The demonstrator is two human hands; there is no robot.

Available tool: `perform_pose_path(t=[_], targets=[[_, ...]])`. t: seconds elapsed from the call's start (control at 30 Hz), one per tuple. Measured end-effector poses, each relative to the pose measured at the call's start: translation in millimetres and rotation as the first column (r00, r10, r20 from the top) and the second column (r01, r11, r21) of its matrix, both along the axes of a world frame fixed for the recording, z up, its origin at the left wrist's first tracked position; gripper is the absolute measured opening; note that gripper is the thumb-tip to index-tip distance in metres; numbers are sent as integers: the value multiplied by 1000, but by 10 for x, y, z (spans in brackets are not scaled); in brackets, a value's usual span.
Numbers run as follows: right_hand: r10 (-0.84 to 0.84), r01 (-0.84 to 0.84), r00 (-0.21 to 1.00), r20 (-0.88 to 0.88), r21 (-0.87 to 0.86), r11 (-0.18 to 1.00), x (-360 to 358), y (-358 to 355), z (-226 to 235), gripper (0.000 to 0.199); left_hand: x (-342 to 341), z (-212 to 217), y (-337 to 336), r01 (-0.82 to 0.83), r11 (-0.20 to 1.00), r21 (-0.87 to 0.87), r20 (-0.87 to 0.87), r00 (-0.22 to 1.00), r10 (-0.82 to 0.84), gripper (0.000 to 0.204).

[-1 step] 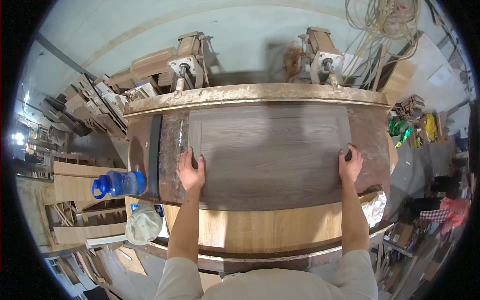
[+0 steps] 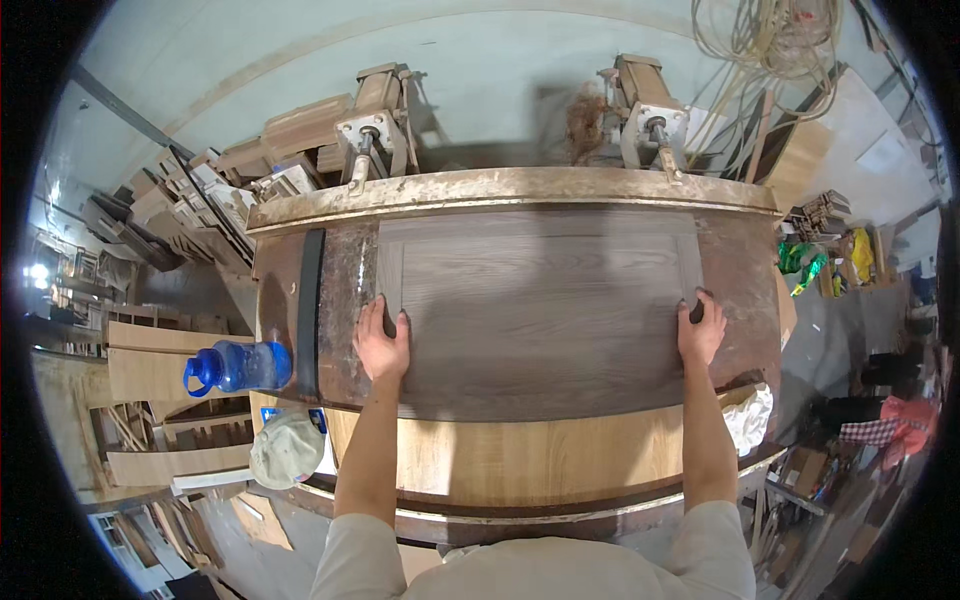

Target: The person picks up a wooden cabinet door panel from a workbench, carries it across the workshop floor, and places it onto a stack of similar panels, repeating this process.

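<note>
A grey-brown wooden door panel [image 2: 540, 300] with a raised frame lies flat on the bed of a press [image 2: 510, 186]. My left hand [image 2: 382, 342] grips the panel's left edge, fingers curled over it. On the opposite side, my right hand [image 2: 700, 330] holds the right edge the same way. Both forearms reach in from the lower edge across a light oak board [image 2: 520, 455] that lies nearer to me.
A blue water bottle [image 2: 238, 368] and a pale cap [image 2: 285, 450] sit at the left of the bed, and a white rag [image 2: 750, 415] at the right. Two press cylinders [image 2: 375, 130] [image 2: 645, 105] stand behind. Wood offcuts [image 2: 170, 360] pile up left. A person [image 2: 890, 415] is at the far right.
</note>
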State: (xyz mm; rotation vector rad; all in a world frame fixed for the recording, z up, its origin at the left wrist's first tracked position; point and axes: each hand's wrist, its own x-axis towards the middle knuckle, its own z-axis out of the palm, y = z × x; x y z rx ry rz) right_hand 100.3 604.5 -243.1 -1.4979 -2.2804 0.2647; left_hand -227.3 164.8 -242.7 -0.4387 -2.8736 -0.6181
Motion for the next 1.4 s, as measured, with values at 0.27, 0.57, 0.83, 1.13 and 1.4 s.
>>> perform_pose_path(t=[0.27,0.57,0.83,1.13,1.4], targets=[[-73,70,997,-37,-97,993,8,113,-27,56,-27,64,51,13,999,-32,-8,1000,-13,55],[-184,71,932,-314,-339,938,107,247,157,69,-307,524,198,-473,716,513,643,765,44,45],[-265,-81,490,-831,-346,935,919,-204,843,56,227,1369,-879,-634,257,729,684,679,-265,34],[-622,-333,-99,-777,-563,756,2016,-1533,1173,91,1186,981,-2012,-776,485,405,861,144,-488,60],[-616,-605,-459,-640,-283,744,2623,-3131,1675,75,998,646,-2372,-250,783,570,816,289,-501,49]])
